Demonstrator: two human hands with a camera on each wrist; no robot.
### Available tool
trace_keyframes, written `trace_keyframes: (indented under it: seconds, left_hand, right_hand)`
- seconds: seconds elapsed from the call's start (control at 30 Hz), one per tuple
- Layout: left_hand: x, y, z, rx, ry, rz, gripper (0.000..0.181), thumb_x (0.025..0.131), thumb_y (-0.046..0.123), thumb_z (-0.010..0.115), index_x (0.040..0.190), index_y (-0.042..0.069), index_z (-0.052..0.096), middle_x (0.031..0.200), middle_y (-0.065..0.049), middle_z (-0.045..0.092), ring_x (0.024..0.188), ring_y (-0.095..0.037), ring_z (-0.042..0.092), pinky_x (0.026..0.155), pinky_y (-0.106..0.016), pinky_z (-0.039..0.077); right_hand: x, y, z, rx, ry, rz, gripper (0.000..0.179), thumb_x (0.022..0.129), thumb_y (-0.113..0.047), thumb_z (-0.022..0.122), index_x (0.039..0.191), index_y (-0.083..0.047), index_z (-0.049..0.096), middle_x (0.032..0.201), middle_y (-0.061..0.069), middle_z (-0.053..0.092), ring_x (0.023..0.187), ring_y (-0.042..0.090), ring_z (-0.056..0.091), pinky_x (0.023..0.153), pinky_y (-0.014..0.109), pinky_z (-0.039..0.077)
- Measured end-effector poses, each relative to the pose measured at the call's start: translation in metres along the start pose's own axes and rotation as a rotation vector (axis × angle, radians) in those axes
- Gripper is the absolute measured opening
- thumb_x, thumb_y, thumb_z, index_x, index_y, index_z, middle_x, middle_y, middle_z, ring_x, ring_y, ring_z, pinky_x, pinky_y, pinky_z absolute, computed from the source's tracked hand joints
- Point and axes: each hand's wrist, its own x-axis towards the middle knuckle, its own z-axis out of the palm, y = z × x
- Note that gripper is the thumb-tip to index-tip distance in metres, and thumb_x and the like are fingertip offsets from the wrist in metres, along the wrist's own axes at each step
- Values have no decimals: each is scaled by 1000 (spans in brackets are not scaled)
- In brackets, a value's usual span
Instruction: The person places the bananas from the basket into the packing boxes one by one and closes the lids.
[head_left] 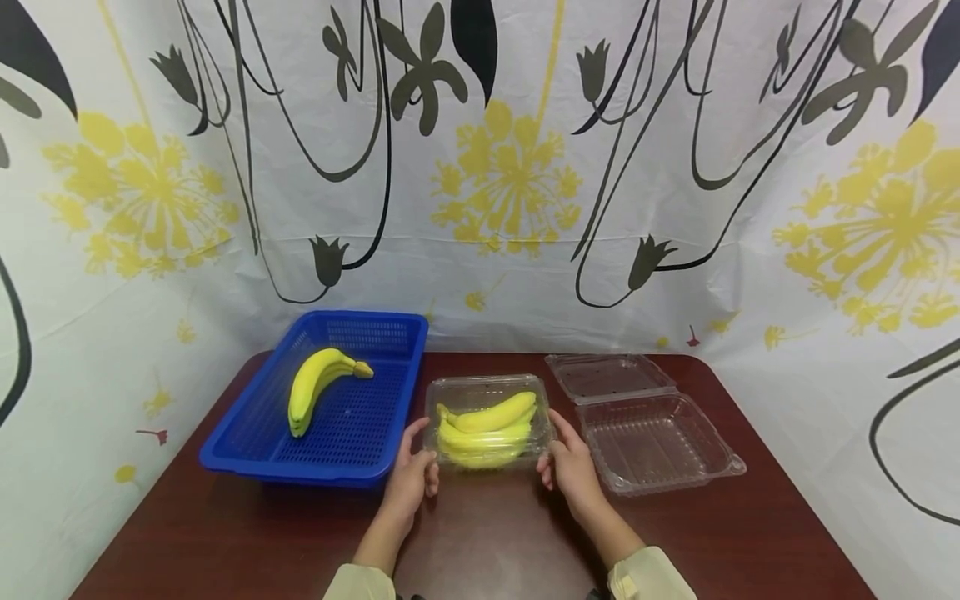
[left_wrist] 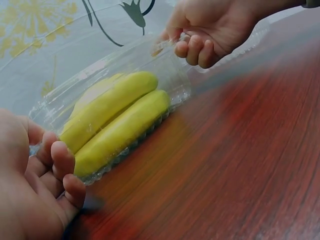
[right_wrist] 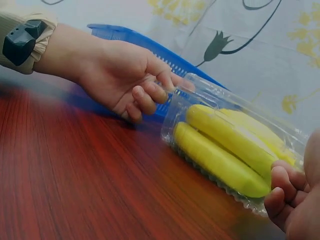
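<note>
Between the two hands is a clear plastic clamshell container (head_left: 480,385) with its lid down over several yellow bananas (head_left: 491,417). The left hand (head_left: 411,479) grips its left end, and the right hand (head_left: 572,471) holds the opposite end. In the left wrist view, the right hand's fingertips (left_wrist: 195,50) pinch the container's upper corner while the other fingers curl below. The right wrist view has the left thumb and forefinger at the far corner, with bananas (right_wrist: 225,150) lying lengthwise behind the clear wall.
To the left, a blue plastic basket (head_left: 225,454) with slotted sides holds another bunch of bananas (head_left: 318,387). A second clear clamshell (head_left: 660,442) lies on the right with its lid folded back. The dark red table (head_left: 480,550) meets a flower-patterned cloth (head_left: 480,292) behind.
</note>
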Motion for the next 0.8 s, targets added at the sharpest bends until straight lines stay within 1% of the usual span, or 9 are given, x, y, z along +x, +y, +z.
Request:
trace_keyframes:
  seconds: [0.1, 0.27, 0.4, 0.6, 0.7, 0.8]
  left_hand:
    - [0, 2, 1, -11, 16, -8, 56, 96, 3, 42, 148, 20, 33, 59, -1, 43, 49, -12, 41, 44, -22, 38]
    - [3, 2, 4, -1, 48, -6, 55, 95, 2, 43, 146, 19, 36, 58, 0, 41, 47, -10, 38, 43, -21, 34]
    - [5, 1, 6, 25, 79, 15, 51, 98, 3, 42, 146, 18, 36, 60, 1, 41, 48, -11, 38, 44, -22, 34]
    - [7, 1, 9, 30, 116, 31, 45, 102, 10, 43, 146, 15, 36, 64, -2, 48, 54, -15, 49, 51, -27, 42]
    - [7, 3, 7, 27, 114, 30, 44, 104, 15, 45, 147, 14, 36, 69, -5, 53, 59, -17, 54, 57, -28, 47]
    - [7, 5, 5, 31, 105, 39, 46, 104, 16, 46, 148, 13, 34, 76, -8, 58, 67, -20, 59, 63, -30, 49]
  right_hand:
    - [1, -1, 1, -17, 22, -6, 58, 93, 4, 36, 149, -11, 37, 57, 9, 56, 43, 13, 46, 40, 25, 40]
    - [1, 0, 4, -19, 72, -11, 55, 95, 2, 38, 149, -11, 38, 58, 9, 58, 41, 12, 46, 39, 24, 40]
    - [3, 1, 8, -16, 104, -19, 51, 97, 1, 39, 147, -9, 41, 59, 10, 60, 40, 12, 46, 38, 24, 41]
    - [10, 1, 13, -5, 152, -36, 42, 100, -4, 42, 141, -6, 47, 63, 13, 64, 41, 12, 48, 39, 24, 42]
    - [14, 1, 16, 6, 160, -31, 38, 102, -7, 43, 139, -6, 50, 63, 12, 64, 41, 12, 49, 39, 24, 42]
    - [18, 2, 18, 24, 163, -17, 36, 103, -12, 44, 138, -7, 52, 63, 11, 65, 41, 12, 49, 39, 24, 42]
